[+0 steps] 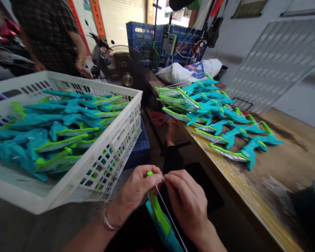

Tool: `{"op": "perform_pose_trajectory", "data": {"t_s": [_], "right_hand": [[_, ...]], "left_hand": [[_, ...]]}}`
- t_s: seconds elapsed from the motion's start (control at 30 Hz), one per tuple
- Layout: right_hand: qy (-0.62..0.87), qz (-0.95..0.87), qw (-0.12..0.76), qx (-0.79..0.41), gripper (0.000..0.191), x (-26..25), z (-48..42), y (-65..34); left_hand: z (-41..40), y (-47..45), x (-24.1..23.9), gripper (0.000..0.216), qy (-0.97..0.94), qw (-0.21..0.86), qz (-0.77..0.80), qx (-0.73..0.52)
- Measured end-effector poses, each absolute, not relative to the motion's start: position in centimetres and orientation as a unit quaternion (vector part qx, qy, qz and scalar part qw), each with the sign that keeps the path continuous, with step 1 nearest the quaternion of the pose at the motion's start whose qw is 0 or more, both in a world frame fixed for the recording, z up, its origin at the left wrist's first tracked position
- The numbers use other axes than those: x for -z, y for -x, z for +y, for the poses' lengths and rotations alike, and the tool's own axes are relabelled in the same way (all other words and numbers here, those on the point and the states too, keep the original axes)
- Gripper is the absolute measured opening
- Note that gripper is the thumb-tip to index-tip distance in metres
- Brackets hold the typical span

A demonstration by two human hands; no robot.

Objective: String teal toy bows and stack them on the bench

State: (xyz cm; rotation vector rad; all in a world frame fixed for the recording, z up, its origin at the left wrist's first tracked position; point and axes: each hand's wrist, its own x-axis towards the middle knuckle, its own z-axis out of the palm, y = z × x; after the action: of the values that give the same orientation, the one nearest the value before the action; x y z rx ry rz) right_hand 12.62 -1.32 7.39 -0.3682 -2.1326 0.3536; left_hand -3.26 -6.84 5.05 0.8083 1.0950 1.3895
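My left hand (138, 187) is closed on the green tip of a teal and green plastic toy bow (157, 213) held over my lap. Close beside it, my right hand (186, 199) pinches a thin white string (170, 218) that runs down along the bow. The fingertips of both hands meet at the bow's tip. A white plastic crate (120, 140) at my left is full of several of the same teal and green bows (55, 129). More of these bows (212, 115), with strings on them, lie in a row on the wooden table (291, 157) at my right.
Another person in a dark checked shirt (49, 31) stands behind the crate. A blue crate (140, 143) sits under the white one. A fan (126, 68), blue crates (144, 38), a white sack (183, 71) and a leaning clear ribbed panel (275, 59) are at the back.
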Motion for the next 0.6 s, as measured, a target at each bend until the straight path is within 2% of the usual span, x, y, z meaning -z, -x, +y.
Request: {"op": "perform_pose_trajectory", "data": {"t_s": [0.2,0.43,0.6], "right_hand": [[0.097,-0.895,0.435,0.002,0.018,-7.0,-0.6,-13.1],[0.074,-0.915,0.395,0.039,0.021,-7.8,-0.5,-13.9],[0.091,-0.904,0.411,0.070,0.021,-8.2,-0.7,-13.9]], "left_hand": [[-6.7,3.0,-5.8,0.025,-0.308,0.566,0.481,-0.595],[-7.0,2.6,-5.4,0.029,-0.298,0.579,0.459,-0.605],[-6.8,2.3,-6.0,0.039,-0.296,0.568,0.482,-0.597]]}}
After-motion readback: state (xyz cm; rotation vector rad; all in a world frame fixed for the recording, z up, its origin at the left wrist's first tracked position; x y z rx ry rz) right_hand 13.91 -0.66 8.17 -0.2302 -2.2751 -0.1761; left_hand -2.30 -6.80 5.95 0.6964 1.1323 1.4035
